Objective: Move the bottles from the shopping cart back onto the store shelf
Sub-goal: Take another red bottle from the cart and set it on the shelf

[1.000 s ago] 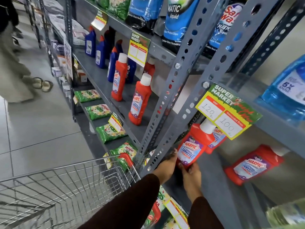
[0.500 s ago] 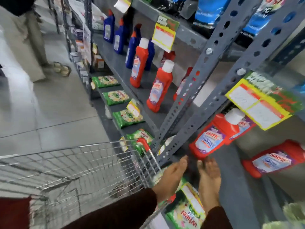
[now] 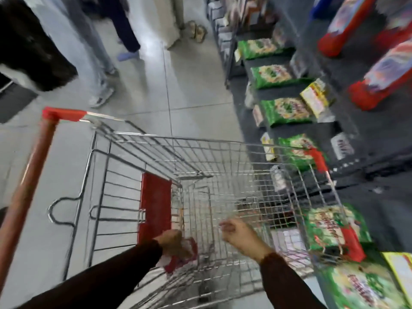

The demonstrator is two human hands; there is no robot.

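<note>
Left hand [image 3: 172, 241] closed on red bottle [image 3: 186, 256] low inside cart [image 3: 223, 186]. Right hand [image 3: 242, 236] beside it, fingers loosely curled, empty. Red bottles [image 3: 379, 79] already on shelf [image 3: 347, 121] up-right; this bottle left, others unclear.
</note>
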